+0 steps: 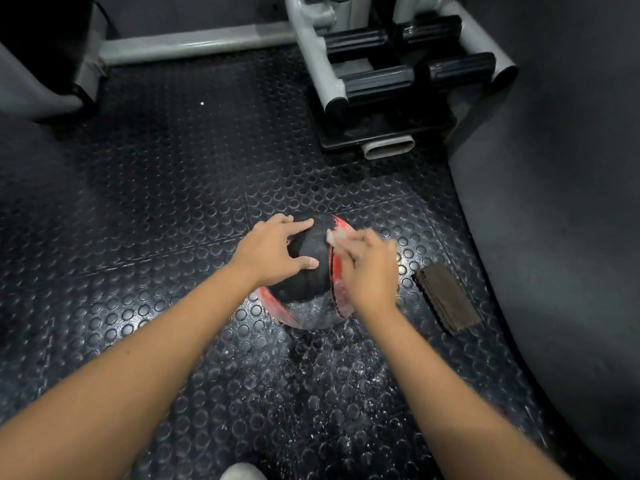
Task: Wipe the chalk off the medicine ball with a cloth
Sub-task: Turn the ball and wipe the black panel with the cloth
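Round black-and-red textured medicine ball (310, 268) lay centre frame on studded rubber floor (173, 202) | left hand (270, 254) grip spread over its top | right hand (369, 271) grip pinched a small pale piece (337, 235) against it | probably heavy, firm, chalk-slick: steady from above.

A single head-worn view was aimed forward and down at the medicine ball (311, 245), seemingly within arm's reach.

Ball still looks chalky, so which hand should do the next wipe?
Right. The right hand holds the cloth against the ball at its red stripe. The left hand lies spread on top, steadying it, with no cloth.
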Motion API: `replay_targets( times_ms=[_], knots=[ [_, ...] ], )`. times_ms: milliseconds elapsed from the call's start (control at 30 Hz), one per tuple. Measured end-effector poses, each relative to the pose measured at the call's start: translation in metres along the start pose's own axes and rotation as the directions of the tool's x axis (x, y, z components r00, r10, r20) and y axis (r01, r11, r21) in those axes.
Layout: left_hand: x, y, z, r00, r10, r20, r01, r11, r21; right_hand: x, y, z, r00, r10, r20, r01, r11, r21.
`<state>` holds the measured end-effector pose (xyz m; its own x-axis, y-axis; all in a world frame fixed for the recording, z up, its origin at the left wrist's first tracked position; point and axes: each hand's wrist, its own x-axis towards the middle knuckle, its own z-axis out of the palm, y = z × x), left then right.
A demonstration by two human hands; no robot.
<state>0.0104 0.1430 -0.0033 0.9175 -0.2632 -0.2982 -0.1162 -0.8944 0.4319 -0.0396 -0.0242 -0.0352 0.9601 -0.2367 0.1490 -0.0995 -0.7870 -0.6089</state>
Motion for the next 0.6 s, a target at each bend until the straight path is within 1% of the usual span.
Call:
replay_targets(
  times_ms=[100, 167, 233, 300, 400, 467, 600],
  knots=[
    [0.001, -0.003, 0.001, 1.0, 0.003, 0.003, -0.003, 1.0, -0.02, -0.047, 0.002, -0.001, 0.998, -0.062, -0.03, 0.064, 0.996, 0.056],
    [-0.002, -0.004, 0.003, 1.0, 0.02, 0.003, -0.019, 1.0, -0.017, -0.05, 0.007, 0.002, 0.992, -0.103, -0.072, 0.108, 0.992, 0.063],
    [-0.004, -0.003, 0.003, 1.0, 0.025, 0.005, -0.025, 1.0, 0.003, -0.034, 0.006, 0.004, 0.995, -0.059, -0.081, 0.065, 0.995, 0.075],
    [-0.004, -0.003, 0.002, 1.0, 0.011, 0.009, -0.011, 1.0, 0.02, -0.011, 0.001, 0.006, 0.998, 0.01, -0.055, -0.006, 0.996, 0.084],
    [-0.002, -0.006, 0.0, 1.0, -0.015, -0.001, 0.015, 1.0, 0.009, 0.017, -0.002, 0.007, 0.996, 0.092, -0.006, -0.09, 0.985, 0.144],
    [-0.001, -0.007, -0.002, 0.999, -0.034, -0.017, 0.033, 0.999, -0.015, 0.011, -0.003, 0.003, 0.996, 0.084, 0.009, -0.085, 0.984, 0.156],
    [0.001, -0.012, -0.004, 0.999, -0.044, -0.021, 0.043, 0.997, -0.065, -0.05, 0.001, 0.001, 1.0, 0.001, -0.008, 0.0, 0.992, 0.124]
  ],
)
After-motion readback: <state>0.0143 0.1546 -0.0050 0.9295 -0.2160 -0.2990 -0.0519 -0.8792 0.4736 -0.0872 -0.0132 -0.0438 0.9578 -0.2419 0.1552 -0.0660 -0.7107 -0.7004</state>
